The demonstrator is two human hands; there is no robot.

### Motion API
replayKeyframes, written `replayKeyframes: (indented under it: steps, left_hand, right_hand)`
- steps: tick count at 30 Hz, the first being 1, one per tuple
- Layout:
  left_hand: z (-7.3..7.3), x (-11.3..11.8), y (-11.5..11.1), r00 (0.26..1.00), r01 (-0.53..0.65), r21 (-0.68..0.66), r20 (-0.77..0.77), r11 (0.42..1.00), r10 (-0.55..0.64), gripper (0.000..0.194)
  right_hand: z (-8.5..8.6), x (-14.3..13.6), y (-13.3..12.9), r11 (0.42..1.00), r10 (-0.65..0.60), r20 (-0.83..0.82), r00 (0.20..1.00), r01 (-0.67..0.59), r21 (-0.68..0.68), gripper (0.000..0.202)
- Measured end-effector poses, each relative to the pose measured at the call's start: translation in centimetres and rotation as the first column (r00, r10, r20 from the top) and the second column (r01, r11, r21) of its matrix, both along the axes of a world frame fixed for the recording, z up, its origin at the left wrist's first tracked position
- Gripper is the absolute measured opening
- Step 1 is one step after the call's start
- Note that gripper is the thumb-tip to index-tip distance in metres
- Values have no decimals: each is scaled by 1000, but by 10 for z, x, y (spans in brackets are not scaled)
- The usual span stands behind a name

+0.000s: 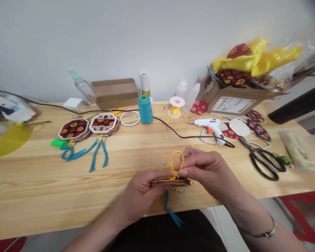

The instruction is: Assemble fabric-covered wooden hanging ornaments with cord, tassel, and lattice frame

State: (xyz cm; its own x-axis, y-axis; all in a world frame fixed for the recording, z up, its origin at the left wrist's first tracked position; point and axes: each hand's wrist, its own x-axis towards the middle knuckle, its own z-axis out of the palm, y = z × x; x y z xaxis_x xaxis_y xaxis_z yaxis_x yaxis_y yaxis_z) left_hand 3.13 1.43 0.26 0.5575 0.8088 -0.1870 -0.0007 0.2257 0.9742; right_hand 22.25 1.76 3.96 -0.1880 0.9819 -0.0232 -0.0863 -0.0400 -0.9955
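Note:
A thin layered wooden piece (170, 182), seen edge-on, is held over the front of the table. My left hand (149, 189) grips its left end between thumb and fingers. A yellow braided cord loop (171, 164) stands up from its top edge, and my right hand (203, 168) pinches the loop's right side near the base. A teal ribbon (170, 209) hangs below the piece. At the left of the table lie two stacks of patterned ornaments, one with a dark red fabric face (74, 128) and one with a white lattice frame (103, 123), both beside teal ribbons.
Behind my hands stand a teal thread cone (145, 110) and a yellow cord spool (175, 110). A white glue gun (208, 126), with a black cable, and black scissors (264, 161) lie to the right. A cardboard box (232, 104) holds fabric at the back right.

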Motion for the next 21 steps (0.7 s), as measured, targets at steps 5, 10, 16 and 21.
replayKeyframes:
  steps: [5, 10, 16, 21]
  left_hand:
    - [2, 0, 1, 1000, 1, 41, 16, 999, -1, 26]
    - [2, 1, -1, 998, -37, -3, 43, 999, 37, 26]
    - [0, 0, 0, 1000, -12, -12, 4, 1000, 12, 27]
    - [-1, 0, 0, 999, -29, 20, 17, 999, 29, 31]
  right_hand:
    - [-3, 1, -1, 1000, 6, 5, 1000, -6, 25, 6]
    - [-5, 2, -2, 1000, 12, 11, 1000, -12, 15, 3]
    - [-3, 0, -2, 998, -28, 22, 999, 27, 48, 1]
    - [-5, -1, -1, 995, -45, 44, 998, 41, 88, 1]
